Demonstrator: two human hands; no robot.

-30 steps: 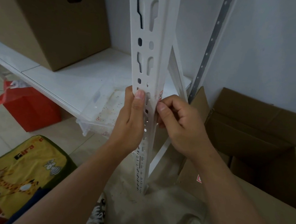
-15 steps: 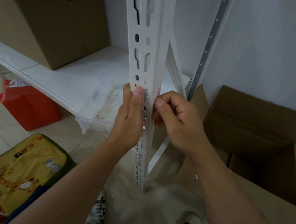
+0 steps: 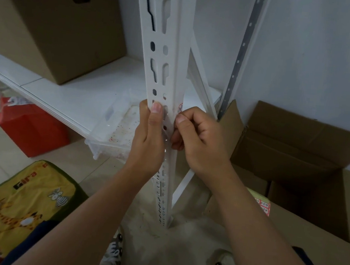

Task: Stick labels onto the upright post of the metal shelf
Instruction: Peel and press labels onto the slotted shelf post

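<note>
The white slotted upright post [image 3: 162, 52] of the metal shelf runs down the middle of the view to the floor. My left hand [image 3: 148, 138] grips the post from the left, thumb flat on its front face. My right hand [image 3: 198, 143] has curled fingers against the post's right edge, its thumb pressing beside a small red-and-white label [image 3: 180, 108] on that edge. A sheet of more red-edged labels [image 3: 262, 206] lies on the cardboard under my right forearm.
A white shelf board [image 3: 71, 94] carries a large brown box [image 3: 52, 24] and a clear plastic tray [image 3: 114, 130]. An open cardboard box [image 3: 296, 148] stands at the right by the wall. A red bag [image 3: 29, 127] and a yellow cushion [image 3: 19, 205] lie at the left.
Both hands stay on the post at about the same height. The right thumb has slid slightly along the post's right edge at the label.
</note>
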